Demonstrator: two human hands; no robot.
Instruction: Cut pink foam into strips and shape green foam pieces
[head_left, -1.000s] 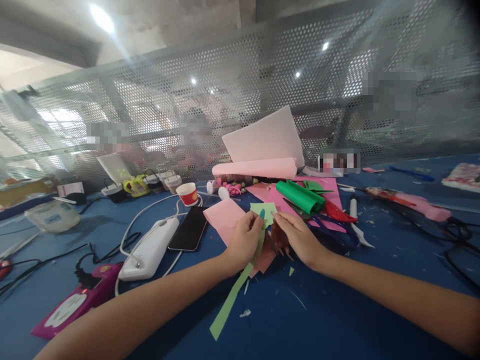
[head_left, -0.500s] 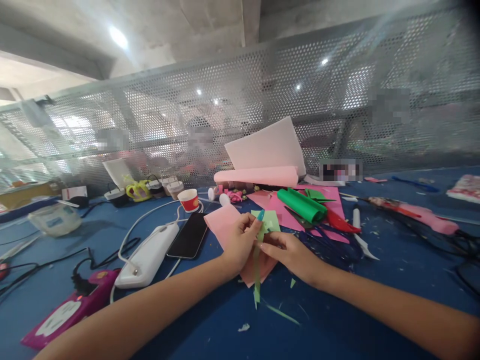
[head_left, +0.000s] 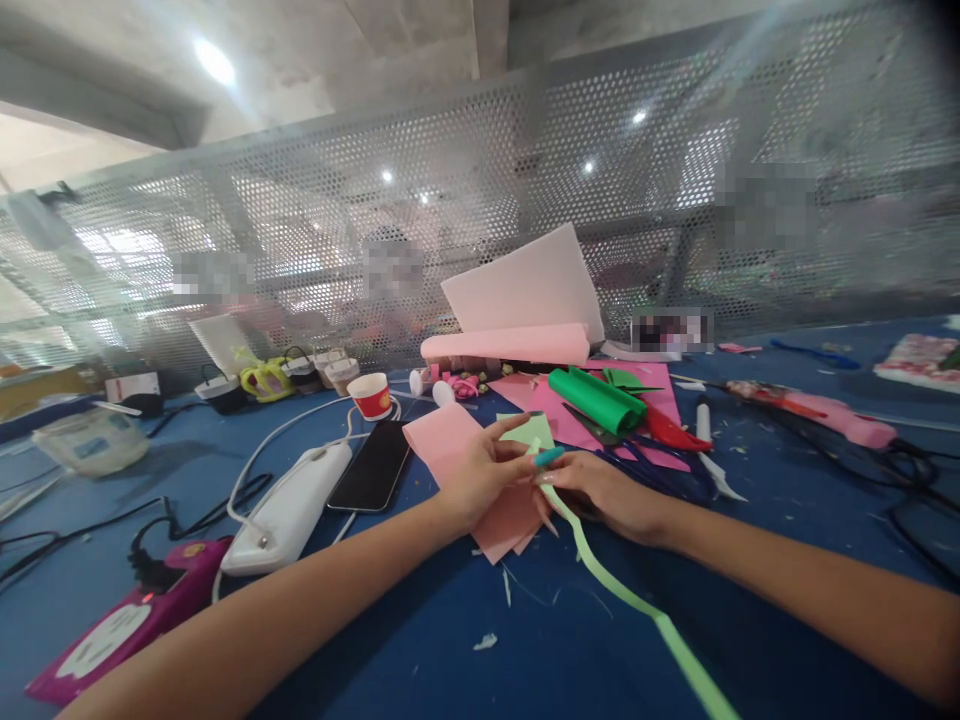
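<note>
My left hand (head_left: 484, 472) and my right hand (head_left: 600, 490) meet over a pink sheet (head_left: 465, 460) on the blue table. Both pinch the near end of a long light-green paper strip (head_left: 637, 605), which trails away to the lower right across the table. A small light-green paper piece (head_left: 531, 432) lies just behind my fingers. The fingers of both hands are closed on the strip's end.
Behind the hands lie a green paper roll (head_left: 596, 397), magenta sheets (head_left: 570, 420), a pink roll (head_left: 506, 345) and scissors (head_left: 645, 460). On the left lie a black phone (head_left: 371, 466), a white power strip (head_left: 289, 508), a magenta device (head_left: 127, 625), cables and a paper cup (head_left: 373, 396). A perforated metal screen (head_left: 300, 230) closes the far edge.
The green strip hung down to the lower left, then straight below my hands; now it runs out to the lower right. My hands have come closer together.
</note>
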